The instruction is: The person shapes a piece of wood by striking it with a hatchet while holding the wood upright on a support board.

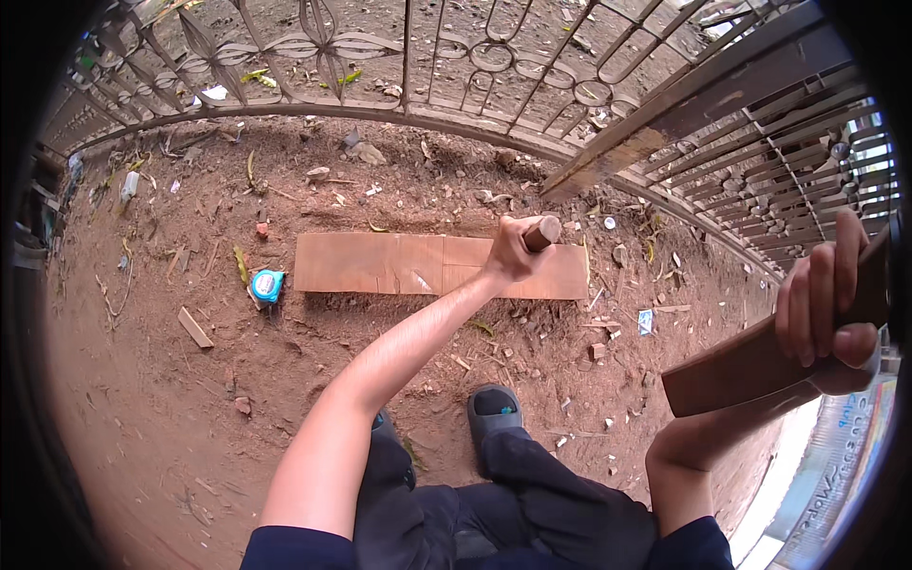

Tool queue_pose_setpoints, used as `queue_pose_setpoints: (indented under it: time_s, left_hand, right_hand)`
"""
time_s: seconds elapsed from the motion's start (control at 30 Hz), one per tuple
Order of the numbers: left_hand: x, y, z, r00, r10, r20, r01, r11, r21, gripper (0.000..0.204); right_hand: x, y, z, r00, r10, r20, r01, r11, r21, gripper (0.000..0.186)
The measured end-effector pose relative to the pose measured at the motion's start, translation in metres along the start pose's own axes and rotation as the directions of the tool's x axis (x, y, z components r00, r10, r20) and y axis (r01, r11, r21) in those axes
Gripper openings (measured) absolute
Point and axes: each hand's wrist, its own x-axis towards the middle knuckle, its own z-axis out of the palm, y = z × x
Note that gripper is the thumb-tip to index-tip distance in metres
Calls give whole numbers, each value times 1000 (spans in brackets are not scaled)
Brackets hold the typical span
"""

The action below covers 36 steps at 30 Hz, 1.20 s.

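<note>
A reddish-brown wooden plank (356,264) lies flat on the dirt ahead of my feet, with thin lines across its face. Over its right part, my left hand (508,252) is closed around a short wooden handle (542,234) held upright. Whatever is under that fist is hidden, so I cannot tell the tool's kind. My right hand (819,306) is raised at the far right, its fingers wrapped round a thick dark wooden block (727,370). The block is apart from both the handle and the plank.
A blue tape measure (267,285) sits just left of the plank. Metal fencing (408,112) runs behind it, and a slatted gate panel (703,104) leans in at right. Wood chips, stones and a small wood strip (196,327) litter the soil. My sandalled foot (494,408) stands nearby.
</note>
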Motion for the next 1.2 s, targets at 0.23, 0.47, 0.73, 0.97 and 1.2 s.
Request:
queue_pose_setpoints:
  time_s: [0.23, 0.47, 0.73, 0.97, 1.2]
  left_hand:
    - [-8, 2, -2, 999, 47, 21, -47, 999, 21, 17]
    - [-3, 2, -20, 997, 17, 75, -21, 998, 51, 17]
    - [-1, 7, -7, 986, -77, 150, 69, 996, 60, 28]
    - [-5, -3, -14, 985, -81, 151, 70, 995, 72, 28]
    - [-5, 6, -17, 986, -83, 145, 75, 995, 60, 24]
  right_hand:
    - [-32, 181, 2, 558, 779, -287, -722, 626, 294, 21]
    - [3, 75, 21, 822, 252, -510, -325, 944, -57, 24]
    - [-20, 0, -10, 949, -128, -289, 141, 990, 25, 23]
    - [-17, -1, -13, 959, -138, -248, 154, 987, 43, 21]
    - [-6, 62, -8, 972, 161, -173, -132, 977, 166, 19]
